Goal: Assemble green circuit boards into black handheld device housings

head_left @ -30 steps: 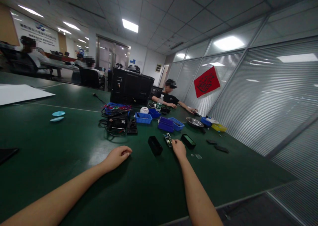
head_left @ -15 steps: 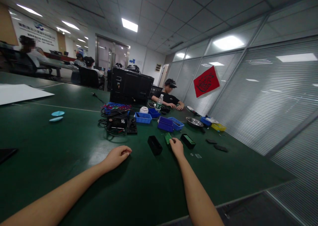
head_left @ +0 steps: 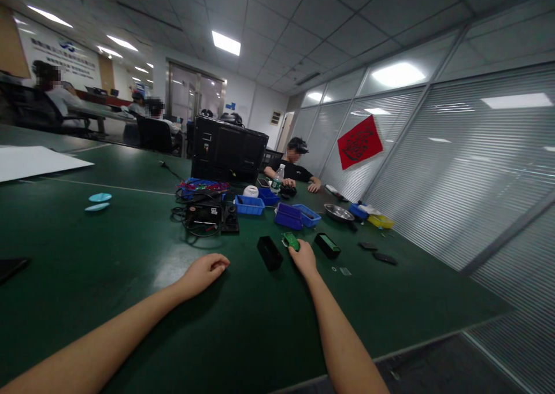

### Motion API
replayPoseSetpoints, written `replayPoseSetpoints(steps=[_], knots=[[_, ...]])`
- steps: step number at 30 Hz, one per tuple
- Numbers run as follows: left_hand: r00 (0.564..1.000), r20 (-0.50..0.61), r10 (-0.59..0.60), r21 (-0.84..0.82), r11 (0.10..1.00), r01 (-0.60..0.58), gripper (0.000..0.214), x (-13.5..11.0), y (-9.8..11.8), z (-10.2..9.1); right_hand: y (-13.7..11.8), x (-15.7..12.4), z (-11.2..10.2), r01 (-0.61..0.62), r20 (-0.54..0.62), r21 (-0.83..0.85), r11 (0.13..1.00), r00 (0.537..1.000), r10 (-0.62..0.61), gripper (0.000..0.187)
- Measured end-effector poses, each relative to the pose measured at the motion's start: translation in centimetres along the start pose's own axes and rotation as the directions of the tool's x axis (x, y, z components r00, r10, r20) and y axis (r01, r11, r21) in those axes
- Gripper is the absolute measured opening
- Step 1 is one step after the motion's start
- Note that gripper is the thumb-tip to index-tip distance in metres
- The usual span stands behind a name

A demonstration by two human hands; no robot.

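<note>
My right hand [head_left: 304, 256] pinches a green circuit board [head_left: 291, 241] at its near edge, fingers closed, with thin pale wires at the board's left side. To the left of that hand stands an open black plastic case [head_left: 269, 253], hollow inside. Another black case [head_left: 327, 245], with a green board in it, is just right of the hand. My left hand [head_left: 208, 272] rests on the green tabletop with its fingers loosely curled together; nothing shows in it. A small ring [head_left: 333, 269] and a clear square piece [head_left: 345, 271] lie to the right of my right wrist.
Behind are blue bins [head_left: 250, 205], a soldering station [head_left: 203, 216] with cables, and a black monitor [head_left: 229, 148]. At right lie a metal bowl [head_left: 339, 212], a yellow tray [head_left: 381, 222] and flat black pieces [head_left: 385, 258]. A co-worker [head_left: 295, 166] sits across the table.
My right hand has shifted slightly left with the circuit board, which has turned and now lies more sideways. My left hand stays in place. The co-worker's hand has moved onto a dark object.
</note>
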State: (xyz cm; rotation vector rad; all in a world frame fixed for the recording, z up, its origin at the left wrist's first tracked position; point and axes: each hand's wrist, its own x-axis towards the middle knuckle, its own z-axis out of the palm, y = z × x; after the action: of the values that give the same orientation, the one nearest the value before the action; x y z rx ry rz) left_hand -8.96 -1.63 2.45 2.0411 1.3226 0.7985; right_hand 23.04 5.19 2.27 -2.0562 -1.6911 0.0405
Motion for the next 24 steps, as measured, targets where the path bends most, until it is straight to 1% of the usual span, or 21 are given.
replayPoseSetpoints(steps=[3,6,8,10,13,15,18,20,22,24], knots=[[1.0,0.004,-0.001,-0.009,1.0,0.001,0.027,0.1,-0.1,0.2,-0.7,-0.2,0.6,0.125,0.028,0.19,0.974,0.991,-0.133,0.04],[0.999,-0.028,-0.026,-0.042,0.999,0.025,0.032,0.5,-0.2,0.7,-1.6,-0.6,0.9,0.23,0.076,0.34,0.912,0.96,-0.27,0.039],[0.996,-0.082,-0.042,-0.047,0.998,0.038,0.041,0.9,-0.2,1.2,-2.2,-0.8,0.9,0.276,0.114,0.388,0.88,0.933,-0.343,0.04],[0.992,-0.124,-0.039,-0.027,0.999,0.035,0.056,1.5,-0.1,1.7,-2.7,-0.9,0.8,0.306,0.138,0.387,0.87,0.913,-0.383,0.042],[0.989,-0.145,0.0,0.017,1.0,0.003,0.078,2.9,0.3,2.8,-3.1,-1.1,0.2,0.334,0.143,0.315,0.888,0.909,-0.392,0.042],[0.989,-0.143,0.026,0.042,0.999,-0.02,0.084,4.1,0.9,3.8,-3.3,-1.2,-0.3,0.338,0.142,0.242,0.909,0.915,-0.378,0.042],[0.994,-0.109,0.016,0.021,1.0,-0.014,0.084,5.9,2.0,5.4,-3.3,-1.4,-0.9,0.34,0.149,0.147,0.929,0.921,-0.361,0.041],[0.996,-0.08,0.032,0.007,0.999,-0.031,0.081,6.7,2.4,6.3,-3.2,-1.5,-1.2,0.336,0.159,0.114,0.935,0.923,-0.351,0.039],[0.995,-0.077,0.067,0.01,0.998,-0.066,0.076,7.1,2.5,6.8,-3.0,-1.5,-1.3,0.304,0.166,0.107,0.947,0.933,-0.318,0.038],[0.992,-0.092,0.087,0.009,0.996,-0.086,0.07,7.1,2.4,6.9,-2.7,-1.4,-1.4,0.264,0.137,0.12,0.957,0.95,-0.279,0.036]])
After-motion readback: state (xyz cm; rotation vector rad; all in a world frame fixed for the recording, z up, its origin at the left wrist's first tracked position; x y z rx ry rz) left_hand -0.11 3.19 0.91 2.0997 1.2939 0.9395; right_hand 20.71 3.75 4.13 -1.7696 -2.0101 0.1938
